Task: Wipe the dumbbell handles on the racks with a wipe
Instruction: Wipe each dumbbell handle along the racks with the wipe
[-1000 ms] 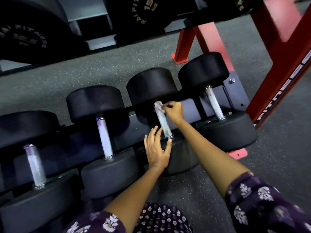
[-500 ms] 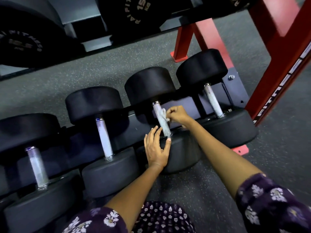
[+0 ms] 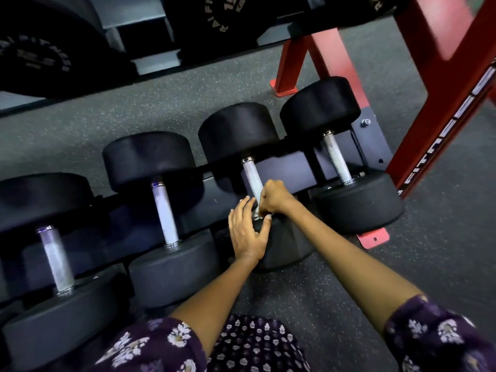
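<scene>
Several black dumbbells with pale metal handles lie side by side on a low rack. My right hand grips a white wipe against the lower end of the third dumbbell's handle; only a sliver of the wipe shows under the fingers. My left hand rests flat, fingers spread, on that dumbbell's near head. The handles of the neighbours, one to the left and one to the right, stand bare.
A red rack frame rises at the right, its foot on the speckled floor by the last dumbbell. An upper shelf holds larger dumbbells above. Another dumbbell sits far left.
My right hand has slid the wipe down the third handle from its far end to its near end. My left hand has stayed on the near head.
</scene>
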